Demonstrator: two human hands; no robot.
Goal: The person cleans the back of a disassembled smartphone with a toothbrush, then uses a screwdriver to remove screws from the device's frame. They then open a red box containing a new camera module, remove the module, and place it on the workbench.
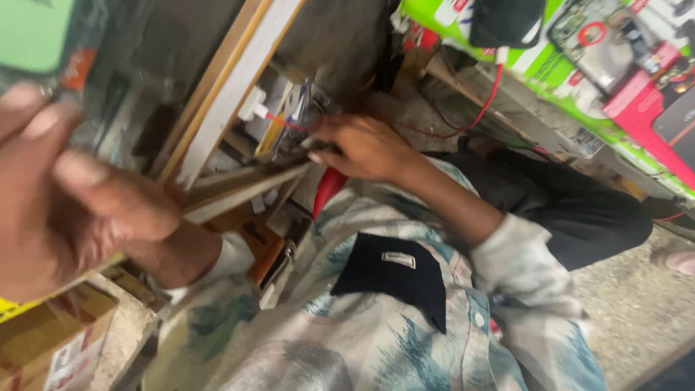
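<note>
My left hand (69, 195) is raised close to the camera at the left, large and blurred. Its fingers curl on the lower edge of a glossy clear packet (108, 80) with a green insert (32, 29). My right hand (365, 148) reaches across my patterned shirt (362, 340) into a cluttered wooden shelf (232, 87). Its fingertips pinch a small dark object (321, 147) beside a tangle of wires. A white plug (253, 108) with a red wire lies just left of those fingers. What lies deeper in the shelf is hidden.
Green and pink boxed goods (615, 65) line the upper right, with a red cable (485, 101) hanging below them. Wooden slats (239, 192) jut out under the shelf. A cardboard box (51, 347) sits at the lower left. Speckled floor (637, 311) shows at the right.
</note>
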